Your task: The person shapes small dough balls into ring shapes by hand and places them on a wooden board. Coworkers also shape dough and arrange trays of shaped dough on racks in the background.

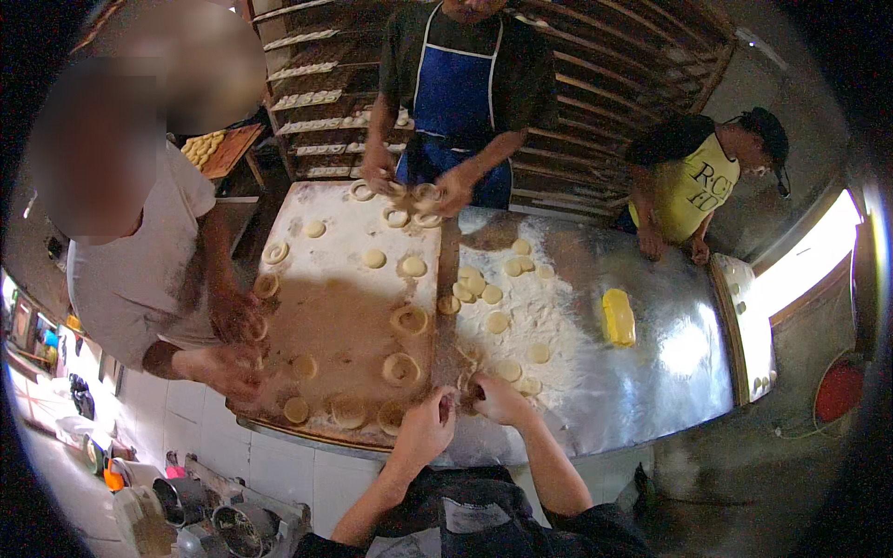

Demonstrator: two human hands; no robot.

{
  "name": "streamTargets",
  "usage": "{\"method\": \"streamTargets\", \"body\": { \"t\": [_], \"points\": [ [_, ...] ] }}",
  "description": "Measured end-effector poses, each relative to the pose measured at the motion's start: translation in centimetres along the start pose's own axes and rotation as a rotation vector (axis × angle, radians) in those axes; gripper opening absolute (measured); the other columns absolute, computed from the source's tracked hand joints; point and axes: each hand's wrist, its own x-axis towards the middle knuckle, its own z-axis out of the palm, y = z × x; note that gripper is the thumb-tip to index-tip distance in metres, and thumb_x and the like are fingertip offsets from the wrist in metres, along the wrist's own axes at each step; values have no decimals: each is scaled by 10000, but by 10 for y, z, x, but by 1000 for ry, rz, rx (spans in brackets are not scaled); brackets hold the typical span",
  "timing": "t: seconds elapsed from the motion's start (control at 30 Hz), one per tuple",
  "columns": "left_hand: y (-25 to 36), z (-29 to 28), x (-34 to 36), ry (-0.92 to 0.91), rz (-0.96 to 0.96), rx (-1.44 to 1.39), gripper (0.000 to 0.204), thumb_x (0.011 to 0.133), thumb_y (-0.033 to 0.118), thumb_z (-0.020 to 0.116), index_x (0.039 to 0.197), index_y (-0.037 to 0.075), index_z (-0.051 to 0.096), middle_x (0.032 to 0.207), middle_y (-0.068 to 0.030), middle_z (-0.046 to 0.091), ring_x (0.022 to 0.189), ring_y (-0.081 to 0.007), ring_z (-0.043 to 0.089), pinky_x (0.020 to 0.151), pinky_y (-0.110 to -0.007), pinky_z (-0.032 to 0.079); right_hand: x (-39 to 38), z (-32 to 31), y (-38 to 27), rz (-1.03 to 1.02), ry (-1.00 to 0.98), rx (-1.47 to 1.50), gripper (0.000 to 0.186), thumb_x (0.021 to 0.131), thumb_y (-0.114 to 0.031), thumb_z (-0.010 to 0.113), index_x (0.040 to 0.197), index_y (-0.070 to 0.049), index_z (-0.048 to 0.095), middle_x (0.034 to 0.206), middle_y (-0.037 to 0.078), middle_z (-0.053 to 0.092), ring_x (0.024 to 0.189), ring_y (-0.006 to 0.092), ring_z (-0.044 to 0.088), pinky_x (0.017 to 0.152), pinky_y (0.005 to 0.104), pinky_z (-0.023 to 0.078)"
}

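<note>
My left hand [426, 423] is closed at the near edge of the table, fingers curled inward; what they hold, if anything, is hidden. Close beside it, my right hand [502, 402] pinches a blurred piece of dough [467, 358], seemingly a loop or strip. To the left, a dough ring [402, 370] lies on the floured board, with another dough ring [409, 320] beyond it. Flat dough discs lie near my right hand, among them one disc [509, 370] and another disc [539, 352] on the white flour [558, 321].
A person in a blue apron [456, 88] handles dough rings across the table. At the left, a person in a grey shirt [130, 279] works dough. Someone in a yellow top [696, 177] stands far right. A yellow block [618, 318] rests on the metal tabletop [665, 372]. Behind is a tray rack [595, 102].
</note>
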Motion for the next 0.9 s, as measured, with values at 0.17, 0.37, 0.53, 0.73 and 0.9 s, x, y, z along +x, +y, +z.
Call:
{"method": "streamTargets", "body": {
  "t": [0.17, 0.37, 0.53, 0.73, 0.9],
  "points": [
    [28, 33, 0, -64, -175, -77, 287, 898, 265, 660, 1056, 26, 650, 913, -188, 696, 843, -291, 704, 728, -364, 541, -45, -34, 18, 4, 92, 764, 440, 819, -47, 666, 1210, -25, 465, 1033, 103, 618, 919, 215, 613, 769, 363, 507],
    [66, 60, -1, -62, -187, -217, 239, 846, 206, 720, 1003, 30, 679, 926, -153, 701, 818, -244, 706, 732, -321, 538, -74, -64, 30, -5, 59, 878, 633, 796, -96, 736, 1339, -20, 420, 1223, 152, 569, 1127, 247, 549, 951, 406, 456],
    [72, 97, -4, 0, -68, -49, 212, 785, 105, 749, 958, 24, 656, 949, -102, 701, 922, -170, 662, 805, -337, 517, -71, -65, 19, -54, 524, 287, 632, 790, -77, 688, 1352, -34, 402, 1220, 141, 567, 1129, 260, 549, 960, 400, 449],
    [67, 137, 1, 387, 62, 45, 407, 859, -60, 505, 1248, 31, 423, 1011, -162, 535, 928, -294, 553, 825, -401, 466, -71, -60, 58, -165, -19, 1232, 535, 816, -55, 601, 1319, -45, 420, 1175, 113, 574, 1076, 243, 568, 921, 351, 463],
    [70, 137, -16, 300, 29, -989, 394, 893, -3, 489, 1278, 26, 413, 996, -94, 529, 834, -180, 552, 762, -315, 483, -73, -52, 63, -138, -299, 1995, 456, 899, -197, 577, 1298, -41, 420, 1151, 138, 577, 1002, 251, 599, 895, 352, 450]
  ]
}}
